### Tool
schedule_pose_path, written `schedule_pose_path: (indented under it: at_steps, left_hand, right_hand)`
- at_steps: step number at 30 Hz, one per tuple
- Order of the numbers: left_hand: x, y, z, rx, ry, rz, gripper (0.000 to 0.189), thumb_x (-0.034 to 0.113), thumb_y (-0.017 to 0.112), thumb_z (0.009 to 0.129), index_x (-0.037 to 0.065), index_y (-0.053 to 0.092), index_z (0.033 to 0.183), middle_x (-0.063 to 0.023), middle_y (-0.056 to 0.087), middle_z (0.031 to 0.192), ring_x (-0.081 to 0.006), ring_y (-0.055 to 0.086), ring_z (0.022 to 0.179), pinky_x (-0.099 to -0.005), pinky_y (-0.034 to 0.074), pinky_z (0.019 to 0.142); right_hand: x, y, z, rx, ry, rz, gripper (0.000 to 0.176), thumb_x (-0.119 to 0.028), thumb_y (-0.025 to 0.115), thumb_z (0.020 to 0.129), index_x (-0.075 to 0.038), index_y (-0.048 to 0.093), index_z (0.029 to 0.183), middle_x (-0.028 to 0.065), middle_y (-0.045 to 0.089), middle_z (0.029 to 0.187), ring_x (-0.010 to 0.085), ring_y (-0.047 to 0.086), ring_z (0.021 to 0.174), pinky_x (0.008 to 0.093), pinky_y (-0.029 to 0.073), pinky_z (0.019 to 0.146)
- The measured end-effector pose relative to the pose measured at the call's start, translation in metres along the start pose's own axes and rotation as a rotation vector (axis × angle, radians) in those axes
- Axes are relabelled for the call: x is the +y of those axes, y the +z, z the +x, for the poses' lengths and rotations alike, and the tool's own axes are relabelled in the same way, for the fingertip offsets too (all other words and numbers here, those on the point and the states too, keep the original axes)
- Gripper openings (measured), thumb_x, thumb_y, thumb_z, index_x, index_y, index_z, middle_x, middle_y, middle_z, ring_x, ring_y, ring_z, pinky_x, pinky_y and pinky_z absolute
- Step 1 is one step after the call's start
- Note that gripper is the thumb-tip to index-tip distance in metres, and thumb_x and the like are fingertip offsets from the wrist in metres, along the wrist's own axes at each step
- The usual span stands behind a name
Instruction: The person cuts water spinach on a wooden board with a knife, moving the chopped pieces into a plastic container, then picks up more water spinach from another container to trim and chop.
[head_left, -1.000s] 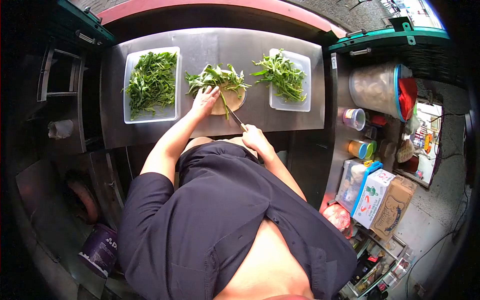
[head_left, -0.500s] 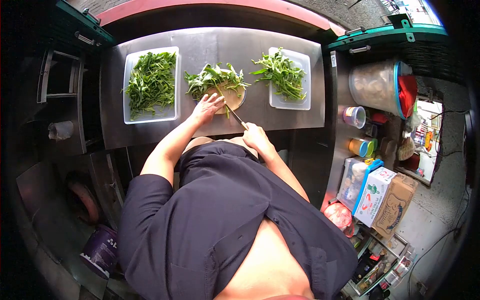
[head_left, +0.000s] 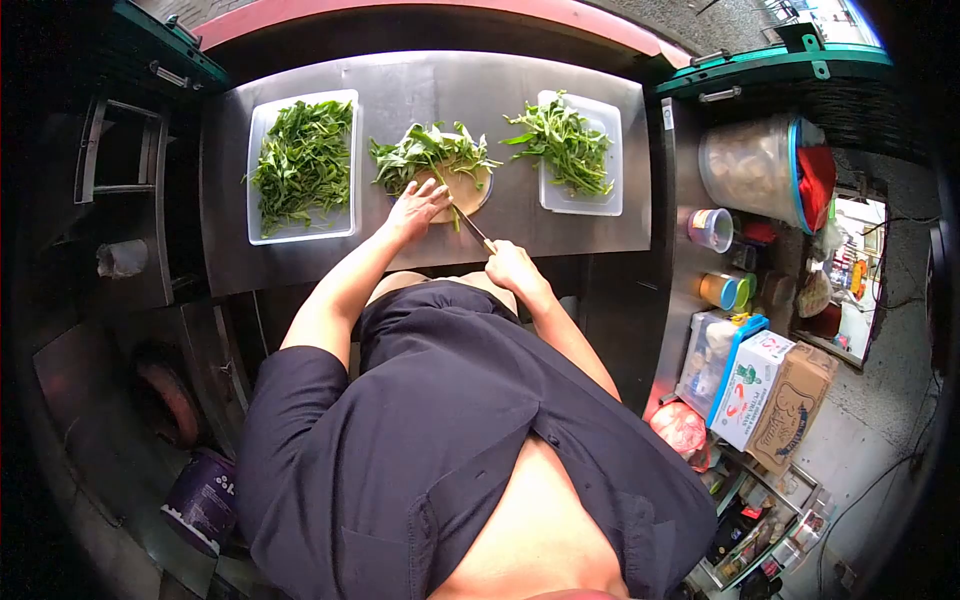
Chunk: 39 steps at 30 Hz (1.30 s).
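My right hand (head_left: 512,268) is closed round the handle of a knife (head_left: 470,228), whose blade slants up to the left over a round cutting board (head_left: 468,195). Leafy greens (head_left: 430,152) lie across the board's upper part, with a stem running down beside the blade. Just left of the knife, my left hand (head_left: 418,208) rests with fingers on the stems at the board's lower left edge. Left of the board, a white tray (head_left: 300,238) holds many cut greens. A second white tray (head_left: 590,207) with longer greens is at the right.
The trays and board stand on a metal table (head_left: 400,80). Along the right side are a large clear tub (head_left: 745,168), smaller containers (head_left: 709,230), a blue-lidded box (head_left: 708,362) and cardboard boxes (head_left: 795,405). A dark bucket (head_left: 203,497) is at lower left.
The knife and my right hand have shifted very slightly. My left hand remains at the stems in nearly the same place.
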<state>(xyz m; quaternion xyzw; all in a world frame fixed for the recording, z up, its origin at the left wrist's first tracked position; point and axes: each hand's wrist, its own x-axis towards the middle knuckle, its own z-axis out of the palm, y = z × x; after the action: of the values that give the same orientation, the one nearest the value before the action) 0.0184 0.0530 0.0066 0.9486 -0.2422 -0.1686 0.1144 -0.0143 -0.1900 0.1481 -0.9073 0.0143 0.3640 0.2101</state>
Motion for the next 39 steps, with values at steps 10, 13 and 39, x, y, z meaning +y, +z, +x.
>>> schedule_pose_path:
  at_steps: [10,13,39]
  left_hand:
    - [0.006,-0.019,-0.001,-0.081,-0.022,0.016,0.082,-0.001,0.068,0.078,0.024,0.049,0.154,-0.0025,0.036,0.165,-0.028,0.029,0.154,-0.0522,0.025,0.123]
    - [0.007,-0.017,0.0,-0.064,-0.023,0.022,0.082,-0.001,0.069,0.078,0.024,0.049,0.153,-0.0029,0.037,0.164,-0.0281,0.029,0.154,-0.0518,0.025,0.123]
    - [-0.011,0.006,0.014,0.167,0.088,0.142,0.062,0.01,0.064,0.085,0.02,0.056,0.145,-0.0033,0.048,0.151,-0.0243,0.041,0.14,-0.0431,0.035,0.112]
  right_hand:
    - [-0.018,-0.012,-0.008,-0.108,0.126,0.111,0.028,-0.011,0.049,0.09,0.001,0.066,0.109,0.0242,0.071,0.086,0.0315,0.07,0.069,0.0428,0.054,0.061]
    - [-0.019,-0.02,-0.012,-0.154,0.182,0.19,0.029,-0.01,0.048,0.089,0.0,0.066,0.108,0.0201,0.07,0.08,0.0248,0.065,0.059,0.0394,0.051,0.054]
    - [-0.01,-0.013,-0.001,0.1,0.028,-0.024,0.025,-0.015,0.053,0.092,-0.007,0.066,0.112,0.0285,0.07,0.107,0.0488,0.065,0.107,0.0553,0.052,0.093]
